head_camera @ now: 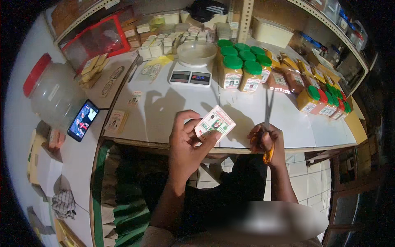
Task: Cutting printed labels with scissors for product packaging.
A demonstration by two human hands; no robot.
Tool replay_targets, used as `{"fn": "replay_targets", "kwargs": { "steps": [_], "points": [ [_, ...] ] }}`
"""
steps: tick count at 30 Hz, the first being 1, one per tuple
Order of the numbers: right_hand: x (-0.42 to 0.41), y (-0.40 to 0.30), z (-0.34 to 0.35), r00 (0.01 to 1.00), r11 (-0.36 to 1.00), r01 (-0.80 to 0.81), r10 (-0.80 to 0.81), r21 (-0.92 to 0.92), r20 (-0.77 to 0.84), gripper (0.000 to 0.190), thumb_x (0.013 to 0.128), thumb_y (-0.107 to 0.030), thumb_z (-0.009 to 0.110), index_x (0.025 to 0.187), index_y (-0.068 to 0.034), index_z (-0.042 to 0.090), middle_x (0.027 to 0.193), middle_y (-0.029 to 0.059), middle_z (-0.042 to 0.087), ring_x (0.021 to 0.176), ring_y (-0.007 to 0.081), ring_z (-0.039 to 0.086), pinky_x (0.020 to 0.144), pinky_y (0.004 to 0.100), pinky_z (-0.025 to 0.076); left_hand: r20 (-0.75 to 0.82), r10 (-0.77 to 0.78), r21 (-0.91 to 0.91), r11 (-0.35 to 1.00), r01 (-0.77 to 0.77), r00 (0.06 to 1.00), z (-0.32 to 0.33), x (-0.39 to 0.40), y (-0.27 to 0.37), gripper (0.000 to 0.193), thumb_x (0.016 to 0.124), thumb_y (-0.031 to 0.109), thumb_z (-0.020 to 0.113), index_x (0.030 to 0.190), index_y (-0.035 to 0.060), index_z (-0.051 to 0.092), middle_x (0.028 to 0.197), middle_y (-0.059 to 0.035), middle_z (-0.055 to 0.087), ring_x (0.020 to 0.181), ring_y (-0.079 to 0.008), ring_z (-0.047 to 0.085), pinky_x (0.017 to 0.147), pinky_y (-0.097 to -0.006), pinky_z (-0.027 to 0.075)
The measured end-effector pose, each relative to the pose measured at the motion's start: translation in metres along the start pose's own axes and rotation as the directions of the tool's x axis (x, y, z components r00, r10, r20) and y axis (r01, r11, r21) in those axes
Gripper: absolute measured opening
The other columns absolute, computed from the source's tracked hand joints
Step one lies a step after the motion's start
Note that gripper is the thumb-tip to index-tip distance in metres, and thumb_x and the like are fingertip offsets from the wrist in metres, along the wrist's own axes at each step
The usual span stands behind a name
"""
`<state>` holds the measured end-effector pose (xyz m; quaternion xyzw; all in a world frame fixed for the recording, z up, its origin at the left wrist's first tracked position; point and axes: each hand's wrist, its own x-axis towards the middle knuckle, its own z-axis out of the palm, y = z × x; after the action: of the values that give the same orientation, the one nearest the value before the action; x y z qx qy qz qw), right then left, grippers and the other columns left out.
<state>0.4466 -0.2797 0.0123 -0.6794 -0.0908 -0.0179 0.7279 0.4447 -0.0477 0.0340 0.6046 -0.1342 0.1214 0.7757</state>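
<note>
My left hand (188, 145) pinches a printed paper label (217, 120) between thumb and fingers, above the table's front edge. The label bears red, green and black print, and one corner looks cut off. In my right hand (271, 142) is a pair of scissors (268, 111) with orange-yellow handles. Its blades point away from me and stand slightly apart, clear of the label. Further left, a stack of similar labels (115, 121) lies near the front edge, with a single cut label (135, 97) behind it.
A digital kitchen scale (190, 77) with a bowl stands at the back. Green-lidded jars (232, 74) and powder pouches (279, 81) crowd the right. A phone (83, 120) leans against a large red-lidded plastic jar (58, 89) on the left. Small paper scraps (231, 98) lie mid-table.
</note>
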Motion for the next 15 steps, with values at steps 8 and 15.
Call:
{"fn": "replay_targets", "kwargs": {
  "steps": [8,15],
  "points": [
    [-0.002,0.02,-0.014,0.984,0.984,0.114,-0.131,-0.134,-0.121,0.044,0.081,-0.041,0.075,0.093,-0.002,0.057,0.086,0.0053,0.061,0.081,0.0129,0.059,0.065,0.0254,0.048,0.004,-0.01,0.388,0.922,0.008,1.0,-0.072,0.022,0.024,0.043,0.085,0.013,0.07,0.122,-0.0011,0.055,0.104,-0.0133,0.065,0.094,-0.0148,0.061,0.08,-0.0282,0.051],
    [0.004,0.017,-0.012,0.995,0.981,0.089,-0.096,-0.17,-0.036,0.057,0.079,-0.056,0.071,0.095,-0.003,0.056,0.084,0.0033,0.06,0.066,0.0067,0.055,0.055,0.0216,0.046,-0.062,0.053,0.76,0.65,0.013,0.997,-0.199,0.088,0.064,0.02,0.086,0.013,0.068,0.101,0.0001,0.067,0.088,-0.0071,0.07,0.081,-0.0118,0.063,0.075,-0.0287,0.051]
  ]
}}
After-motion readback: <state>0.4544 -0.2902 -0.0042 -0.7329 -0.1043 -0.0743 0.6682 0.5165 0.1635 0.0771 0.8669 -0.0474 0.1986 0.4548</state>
